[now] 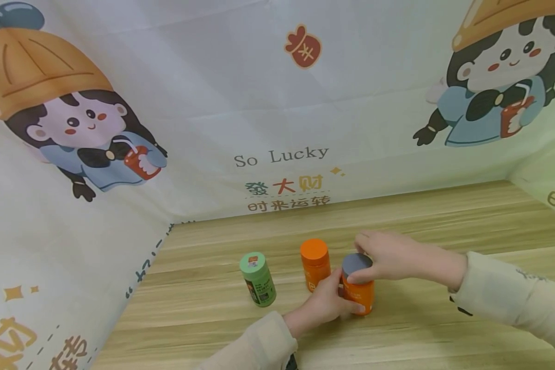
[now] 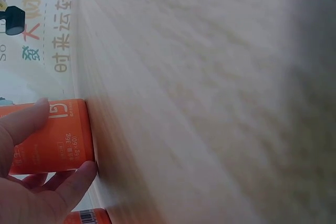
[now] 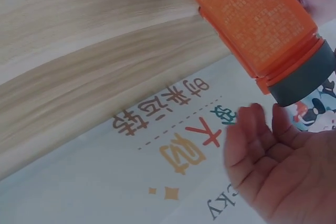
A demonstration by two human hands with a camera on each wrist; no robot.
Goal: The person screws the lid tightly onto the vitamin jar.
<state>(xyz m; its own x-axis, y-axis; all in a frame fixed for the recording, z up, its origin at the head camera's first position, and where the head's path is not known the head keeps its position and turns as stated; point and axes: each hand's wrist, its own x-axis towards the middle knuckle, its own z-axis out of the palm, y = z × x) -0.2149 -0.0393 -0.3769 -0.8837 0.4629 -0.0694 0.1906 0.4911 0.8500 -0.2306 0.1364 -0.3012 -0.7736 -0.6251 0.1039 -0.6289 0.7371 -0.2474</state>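
Observation:
An orange bottle (image 1: 359, 295) with a grey lid (image 1: 353, 263) stands on the wooden table. Low around its body, my left hand (image 1: 325, 304) grips it, thumb and fingers on opposite sides in the left wrist view. My right hand (image 1: 390, 255) is at the lid, thumb across its near edge and a finger at the far side. In the right wrist view, a fingertip (image 3: 280, 113) meets the lid's rim, while the other fingers curl loosely beside it. Just left of this bottle stands a second orange bottle (image 1: 314, 253) with an orange lid, partly hidden behind my left hand.
A green bottle (image 1: 258, 280) with a pale green lid stands upright farther left on the table (image 1: 203, 308). A printed white cloth (image 1: 203, 103) with cartoon figures and lettering rises behind the table and at both sides.

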